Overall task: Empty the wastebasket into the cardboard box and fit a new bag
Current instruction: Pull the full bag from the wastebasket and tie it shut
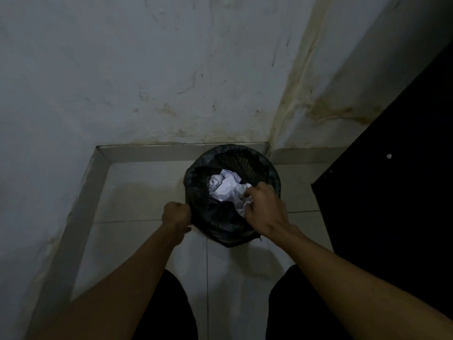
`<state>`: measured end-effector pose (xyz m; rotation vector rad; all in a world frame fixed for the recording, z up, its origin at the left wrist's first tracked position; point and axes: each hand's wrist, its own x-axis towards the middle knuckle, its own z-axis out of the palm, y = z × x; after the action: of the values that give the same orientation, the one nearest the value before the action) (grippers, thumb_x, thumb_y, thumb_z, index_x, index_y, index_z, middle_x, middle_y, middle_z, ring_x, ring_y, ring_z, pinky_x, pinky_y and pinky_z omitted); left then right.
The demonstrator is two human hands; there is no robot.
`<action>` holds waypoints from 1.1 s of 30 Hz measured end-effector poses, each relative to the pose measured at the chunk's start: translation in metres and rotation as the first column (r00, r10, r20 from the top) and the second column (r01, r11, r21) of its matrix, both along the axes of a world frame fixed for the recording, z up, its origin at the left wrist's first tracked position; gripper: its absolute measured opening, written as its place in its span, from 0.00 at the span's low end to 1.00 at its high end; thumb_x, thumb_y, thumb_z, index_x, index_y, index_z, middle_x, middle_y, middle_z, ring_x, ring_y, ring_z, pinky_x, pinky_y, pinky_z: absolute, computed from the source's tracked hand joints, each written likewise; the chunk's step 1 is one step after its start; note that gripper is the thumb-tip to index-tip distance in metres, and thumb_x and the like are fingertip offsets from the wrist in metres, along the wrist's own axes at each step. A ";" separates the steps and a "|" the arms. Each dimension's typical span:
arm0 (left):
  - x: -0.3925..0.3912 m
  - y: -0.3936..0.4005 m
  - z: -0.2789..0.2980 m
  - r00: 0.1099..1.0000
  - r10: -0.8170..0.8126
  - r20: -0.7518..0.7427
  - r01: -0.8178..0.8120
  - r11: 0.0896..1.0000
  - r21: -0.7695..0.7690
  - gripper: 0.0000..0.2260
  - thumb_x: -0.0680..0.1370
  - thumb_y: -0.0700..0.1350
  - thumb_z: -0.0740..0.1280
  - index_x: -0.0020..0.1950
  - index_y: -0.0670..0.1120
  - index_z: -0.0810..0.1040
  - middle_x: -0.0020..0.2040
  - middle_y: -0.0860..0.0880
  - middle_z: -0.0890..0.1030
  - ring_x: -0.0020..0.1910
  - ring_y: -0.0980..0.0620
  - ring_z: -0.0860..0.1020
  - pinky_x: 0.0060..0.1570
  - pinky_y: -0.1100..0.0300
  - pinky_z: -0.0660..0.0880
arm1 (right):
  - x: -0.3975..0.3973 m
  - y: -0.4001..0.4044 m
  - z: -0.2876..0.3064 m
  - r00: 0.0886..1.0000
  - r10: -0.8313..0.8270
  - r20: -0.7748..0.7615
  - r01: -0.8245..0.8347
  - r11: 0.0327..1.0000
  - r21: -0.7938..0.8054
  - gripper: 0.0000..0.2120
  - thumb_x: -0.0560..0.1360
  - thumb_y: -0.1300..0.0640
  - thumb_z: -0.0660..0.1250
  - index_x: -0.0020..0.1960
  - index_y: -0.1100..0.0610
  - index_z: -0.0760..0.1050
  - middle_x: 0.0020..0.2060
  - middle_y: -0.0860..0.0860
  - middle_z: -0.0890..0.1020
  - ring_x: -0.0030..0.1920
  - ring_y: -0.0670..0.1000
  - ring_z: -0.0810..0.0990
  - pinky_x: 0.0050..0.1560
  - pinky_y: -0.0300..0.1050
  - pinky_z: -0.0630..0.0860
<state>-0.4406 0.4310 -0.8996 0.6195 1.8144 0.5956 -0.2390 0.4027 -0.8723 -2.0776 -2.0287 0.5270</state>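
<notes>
The wastebasket [232, 192] was seen standing on the tiled floor [137, 192], close to the far corner where two stained white walls [147, 69] met above a pale skirting strip [147, 153]. One wastebasket was counted, round and dark, with mesh showing at its far inner side. It was lined with one black plastic bag [220, 224], whose edge was folded over the rim and bunched loosely on the near side. Inside the bag, crumpled white paper [225, 185] was piled; several wads were pressed together, and their exact number could not be told.

Two hands were in view. The left hand [177, 215] was closed into a fist at the near left edge of the rim, with the bag's plastic gripped in it. The right hand [263, 207] was placed over the near right part of the rim, its fingers curled down at the bag's edge beside the paper; whether plastic or paper was pinched there could not be told.

A dark panel [392, 192] stood at the right, near the wastebasket but apart from it. Two dark-clad legs [169, 310] were visible at the near edge of the floor.
</notes>
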 end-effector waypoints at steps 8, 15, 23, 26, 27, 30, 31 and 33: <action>0.002 0.002 0.022 0.989 0.110 0.096 -0.112 0.994 0.015 0.18 0.79 0.41 0.59 0.66 0.34 0.70 0.53 0.40 0.76 0.47 0.43 0.74 0.40 0.56 0.73 | 0.002 -0.008 0.005 0.998 0.053 -0.032 -0.051 0.998 0.048 0.12 0.75 0.58 0.62 0.57 0.55 0.77 0.55 0.53 0.76 0.58 0.54 0.72 0.48 0.48 0.75; 0.003 -0.016 0.026 0.965 0.117 0.234 -0.094 0.990 -0.104 0.11 0.79 0.36 0.60 0.60 0.35 0.73 0.47 0.41 0.77 0.37 0.45 0.75 0.35 0.54 0.74 | -0.008 -0.020 -0.009 0.994 0.098 -0.055 -0.094 0.993 0.071 0.13 0.74 0.50 0.64 0.53 0.58 0.78 0.51 0.55 0.78 0.57 0.56 0.73 0.49 0.47 0.75; -0.011 -0.013 0.051 0.929 0.129 0.348 -0.076 0.984 -0.160 0.06 0.79 0.36 0.56 0.45 0.40 0.71 0.42 0.41 0.76 0.37 0.44 0.75 0.38 0.50 0.76 | -0.036 -0.033 -0.005 0.971 0.237 -0.019 -0.231 0.959 0.167 0.35 0.61 0.30 0.64 0.59 0.52 0.76 0.50 0.52 0.78 0.51 0.55 0.75 0.49 0.48 0.72; -0.002 -0.003 0.064 0.877 0.131 0.462 -0.072 0.987 -0.142 0.08 0.81 0.35 0.54 0.45 0.39 0.71 0.42 0.41 0.77 0.37 0.45 0.77 0.31 0.53 0.80 | -0.048 -0.031 -0.006 0.971 0.231 0.056 -0.237 0.956 0.170 0.38 0.57 0.33 0.70 0.61 0.53 0.74 0.50 0.52 0.77 0.50 0.55 0.75 0.47 0.49 0.72; 0.001 0.001 0.067 0.861 0.134 0.491 -0.075 0.988 -0.137 0.09 0.81 0.35 0.54 0.45 0.38 0.72 0.42 0.40 0.77 0.36 0.44 0.78 0.25 0.56 0.79 | -0.050 -0.030 -0.008 0.976 0.200 0.090 -0.214 0.959 0.185 0.35 0.58 0.38 0.73 0.60 0.54 0.75 0.48 0.53 0.78 0.48 0.56 0.76 0.46 0.49 0.73; 0.010 0.010 0.074 0.814 0.143 0.563 -0.093 0.989 -0.116 0.09 0.81 0.34 0.54 0.45 0.36 0.72 0.37 0.38 0.81 0.26 0.42 0.82 0.21 0.54 0.78 | -0.047 -0.025 -0.009 0.986 0.098 0.137 -0.132 0.954 0.270 0.22 0.58 0.54 0.75 0.52 0.56 0.79 0.43 0.53 0.81 0.45 0.58 0.79 0.45 0.50 0.74; 0.013 0.012 0.075 0.813 0.140 0.565 -0.095 0.990 -0.108 0.09 0.81 0.34 0.54 0.45 0.36 0.72 0.35 0.38 0.81 0.26 0.42 0.82 0.23 0.54 0.79 | -0.041 -0.026 -0.007 0.985 0.074 0.157 -0.119 0.947 0.297 0.18 0.57 0.58 0.74 0.47 0.57 0.80 0.40 0.53 0.81 0.43 0.59 0.79 0.45 0.49 0.72; 0.017 0.015 0.078 0.825 0.144 0.547 -0.102 0.989 -0.106 0.09 0.80 0.35 0.55 0.43 0.37 0.72 0.38 0.39 0.80 0.34 0.42 0.80 0.35 0.53 0.81 | -0.024 -0.028 -0.002 0.982 0.019 0.187 -0.080 0.943 0.323 0.13 0.55 0.61 0.73 0.39 0.56 0.79 0.36 0.53 0.79 0.39 0.58 0.79 0.41 0.48 0.71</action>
<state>-0.4231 0.4457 -0.8213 0.2375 1.3193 0.7085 -0.2630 0.3745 -0.8738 -1.9345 -2.0984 -0.0030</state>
